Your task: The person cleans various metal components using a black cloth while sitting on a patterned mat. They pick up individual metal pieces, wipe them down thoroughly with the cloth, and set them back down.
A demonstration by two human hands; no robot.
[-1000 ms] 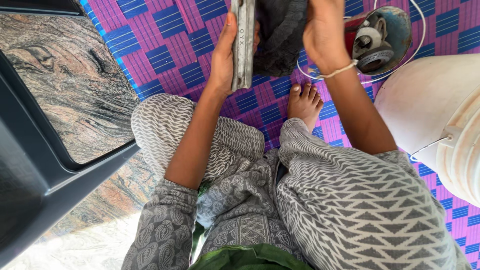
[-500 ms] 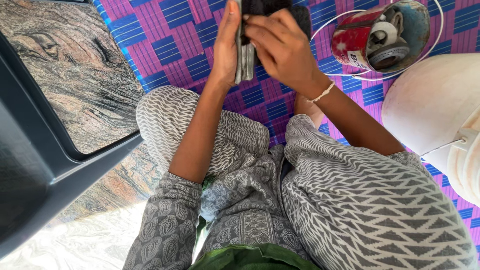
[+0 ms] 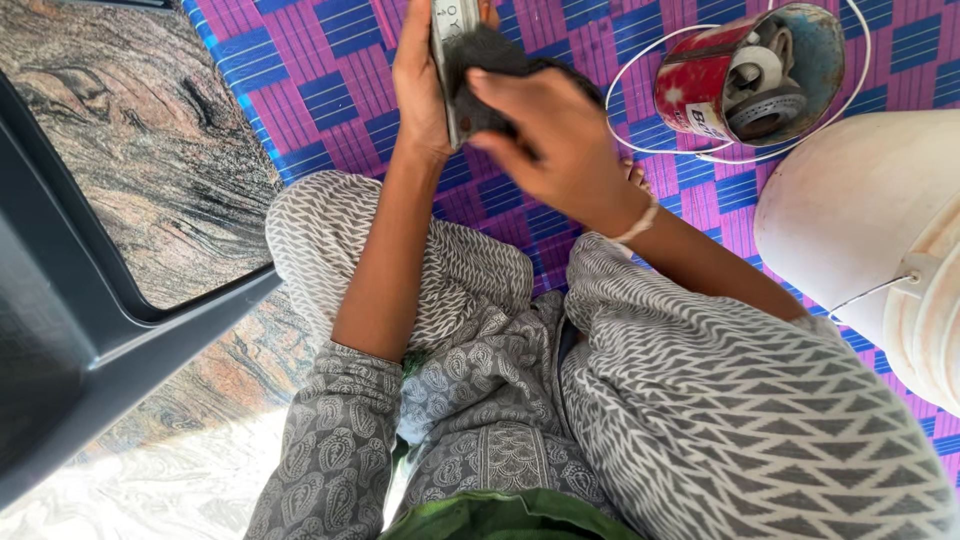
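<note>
left hand (image 3: 420, 80): gripping upright grey metal bar (image 3: 447, 40) | right hand (image 3: 555, 140): pressing dark cloth (image 3: 480, 75) against bar, just right of left hand | red tin (image 3: 745, 75): on mat (image 3: 330, 90), right of right hand | white bucket (image 3: 860, 220): beside tin

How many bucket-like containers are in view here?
2: a red tin can with a wire handle lying on the mat at upper right, and a large white bucket on its side at the right edge.
</note>
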